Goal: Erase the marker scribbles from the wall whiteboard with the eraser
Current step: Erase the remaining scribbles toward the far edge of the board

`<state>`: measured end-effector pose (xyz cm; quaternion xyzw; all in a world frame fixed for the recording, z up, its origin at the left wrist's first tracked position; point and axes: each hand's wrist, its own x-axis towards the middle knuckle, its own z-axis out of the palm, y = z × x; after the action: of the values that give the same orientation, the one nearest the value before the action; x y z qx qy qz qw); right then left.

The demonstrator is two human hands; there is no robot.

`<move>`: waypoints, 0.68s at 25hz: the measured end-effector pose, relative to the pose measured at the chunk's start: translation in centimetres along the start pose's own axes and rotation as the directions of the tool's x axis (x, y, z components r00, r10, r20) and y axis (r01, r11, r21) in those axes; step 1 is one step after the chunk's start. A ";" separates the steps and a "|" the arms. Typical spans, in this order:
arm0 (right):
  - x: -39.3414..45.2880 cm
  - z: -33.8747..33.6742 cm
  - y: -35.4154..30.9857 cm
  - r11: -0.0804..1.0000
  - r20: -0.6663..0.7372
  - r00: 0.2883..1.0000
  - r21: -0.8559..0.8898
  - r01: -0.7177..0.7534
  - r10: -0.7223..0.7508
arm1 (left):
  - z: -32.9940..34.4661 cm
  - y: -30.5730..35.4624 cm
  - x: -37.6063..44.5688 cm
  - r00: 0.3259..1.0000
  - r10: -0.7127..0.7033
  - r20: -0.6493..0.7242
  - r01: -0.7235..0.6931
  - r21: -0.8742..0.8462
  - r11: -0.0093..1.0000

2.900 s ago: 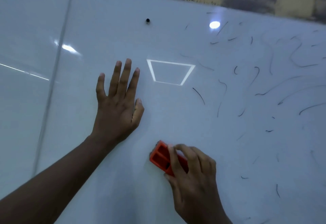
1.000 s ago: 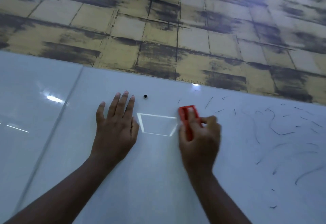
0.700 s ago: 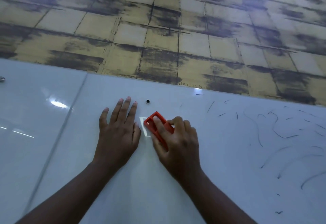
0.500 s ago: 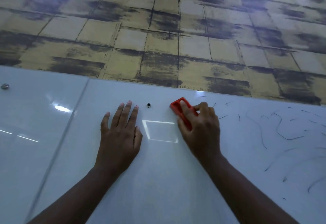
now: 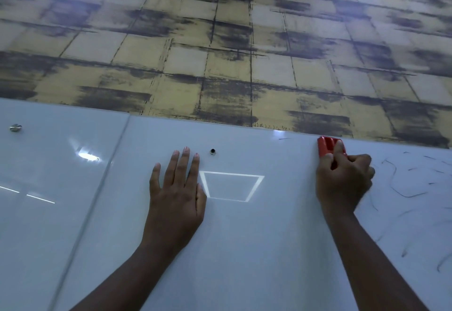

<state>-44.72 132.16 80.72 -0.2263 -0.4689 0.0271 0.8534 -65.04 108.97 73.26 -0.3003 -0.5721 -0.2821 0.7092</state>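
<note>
- While the right hand (image 5: 342,181) grips the red plastic block eraser (image 5: 329,148) with curled fingers, the eraser sits flat on the glossy white wall whiteboard (image 5: 269,237), right at its top edge under the yellow-and-grey tiled wall (image 5: 220,53).
- Left hand (image 5: 177,193): spread flat, fingers straight and close together, palm pressed on the board, holding nothing.
- Risk 1: eraser is at the board's upper limit. An upward stroke could run it off the edge onto the tiles; cause would be overshoot with the arm near full reach.
- Risk 2: black marker scribbles (image 5: 403,183) cover the board to the right of the eraser hand, and a short dash (image 5: 285,138) lies left of it by the edge. Patchy passes could leave strokes behind.
- Risk 3: right hand overlaps the nearest marks; the heel of the hand could smear ink, judging by position only.
- Risk 4: left palm bears on slick gloss; a slip would upset balance and pressure.
- Small dark fixing (image 5: 212,151) near left fingertips; eraser could catch on it.
</note>
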 end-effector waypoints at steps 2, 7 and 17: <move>-0.6 0.9 -2.8 0.998 0.068 0.995 0.000 0.070 -0.070 | 0.0 -0.1 0.1 1.000 0.000 0.000 0.000 -0.002 1.000; -7.3 2.0 -10.1 0.872 0.177 0.855 0.162 0.462 -0.487 | 0.1 0.2 -0.6 1.000 -0.014 -0.022 0.013 -0.028 1.000; -0.7 -1.1 -2.8 0.927 0.230 0.899 0.131 0.351 -0.373 | 0.6 9.5 0.8 0.982 0.093 0.165 -0.082 -0.075 0.994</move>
<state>-44.68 129.02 80.80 -0.0929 -0.6050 -0.0833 0.7864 -58.20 115.71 73.17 -0.3718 -0.6063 -0.2435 0.6594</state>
